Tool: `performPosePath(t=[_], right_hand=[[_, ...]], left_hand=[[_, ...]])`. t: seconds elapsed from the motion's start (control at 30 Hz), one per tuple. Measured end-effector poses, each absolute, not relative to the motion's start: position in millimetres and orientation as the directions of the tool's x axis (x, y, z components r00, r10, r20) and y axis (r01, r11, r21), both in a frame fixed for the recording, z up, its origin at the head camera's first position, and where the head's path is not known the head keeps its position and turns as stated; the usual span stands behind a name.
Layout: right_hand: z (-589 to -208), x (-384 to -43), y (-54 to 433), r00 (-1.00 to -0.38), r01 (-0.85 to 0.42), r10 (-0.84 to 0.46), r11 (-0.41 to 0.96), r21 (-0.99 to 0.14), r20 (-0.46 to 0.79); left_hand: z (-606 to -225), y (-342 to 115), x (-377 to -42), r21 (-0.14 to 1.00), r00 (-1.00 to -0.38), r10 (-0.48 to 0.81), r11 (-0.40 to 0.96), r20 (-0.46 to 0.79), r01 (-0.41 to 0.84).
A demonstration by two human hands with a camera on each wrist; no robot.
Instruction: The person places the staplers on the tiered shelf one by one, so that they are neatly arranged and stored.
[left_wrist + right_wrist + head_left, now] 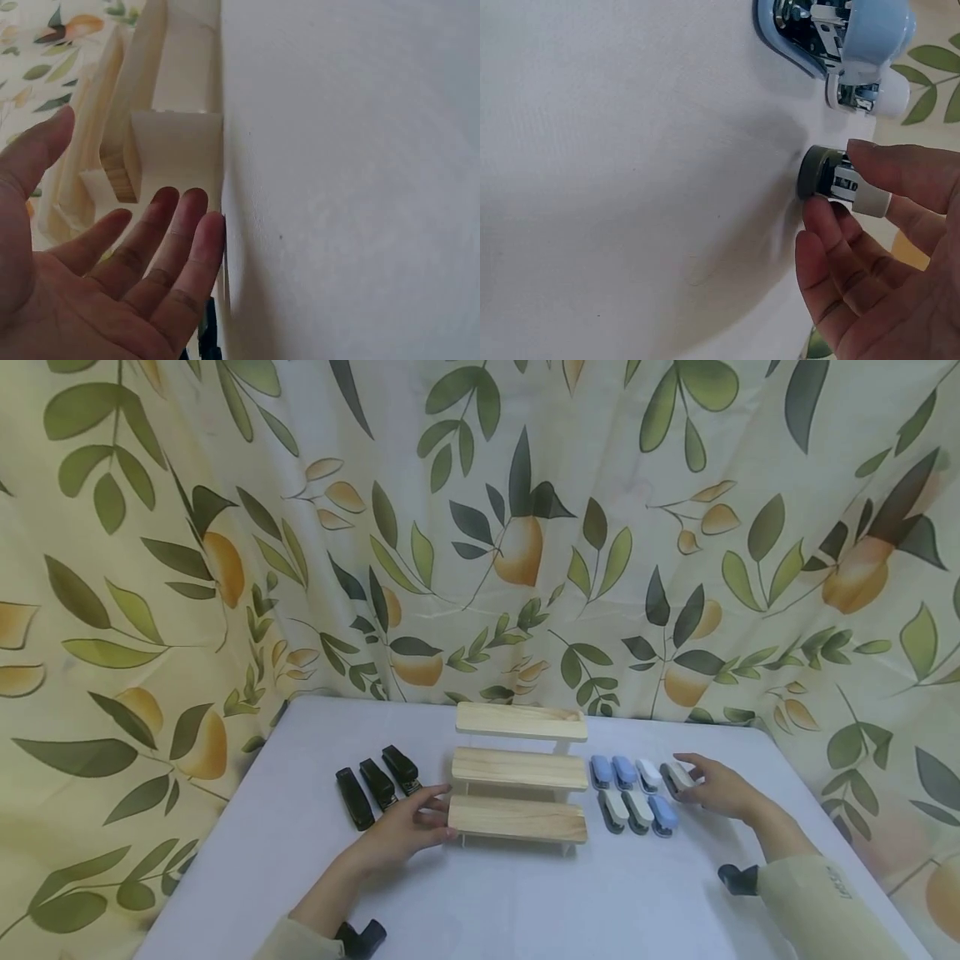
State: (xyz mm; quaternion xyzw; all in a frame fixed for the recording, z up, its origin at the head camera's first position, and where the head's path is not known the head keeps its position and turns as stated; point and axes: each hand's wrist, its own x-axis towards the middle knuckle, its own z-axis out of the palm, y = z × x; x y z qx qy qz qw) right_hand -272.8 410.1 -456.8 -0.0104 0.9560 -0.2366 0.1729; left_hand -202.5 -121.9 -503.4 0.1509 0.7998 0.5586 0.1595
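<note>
A pale stapler [677, 779] with a grey base is pinched between the thumb and fingers of the right hand [722, 789], just right of six small staplers arranged in two rows on the white surface [600, 902]. Part of its upper body is covered by the thumb in the right wrist view, and whether the base is rested on the surface cannot be told. Of the six, the blue staplers [602, 770] and the whitish staplers [637, 811] are mixed; in the right wrist view one blue body is cut off by the top edge, and a white one beyond is partly hidden by it.

The left hand [408, 827] is held at the left end of the lowest board of a three-tier wooden rack [517, 818]; its fingers are slightly parted and nothing is held by them. Whether the board is touched cannot be made out. The rack's white supports are mostly hidden by the boards in the head view.

Beyond that hand, three black staplers [354, 798] are set side by side; in the left wrist view only dark slivers are shown at the bottom edge, too little to be identified. Both sleeves [828, 902] are cut off by the frame
</note>
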Motion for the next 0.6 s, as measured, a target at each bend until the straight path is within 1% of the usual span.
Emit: performPosePath(t=[0.17,0.33,0.6], right_hand=[[-460.0,-271.8,411.4,-0.935,0.078,-0.092,0.889,-0.452,-0.341],[-463.4,-271.3,414.8,-0.941,0.076,-0.084,0.890,-0.450,-0.326],[-465.0,-271.7,413.0,-0.948,0.065,-0.090,0.885,-0.460,-0.306]], left_hand=[[-506.8,-120.5,-202.0,0.944,-0.902,0.421,0.325,-0.092,0.056],[-511.2,-117.8,-203.0,0.940,-0.902,0.424,0.333,-0.080,0.074],[-518.7,-111.4,-202.3,0.945,-0.922,0.376,0.325,-0.088,0.042]])
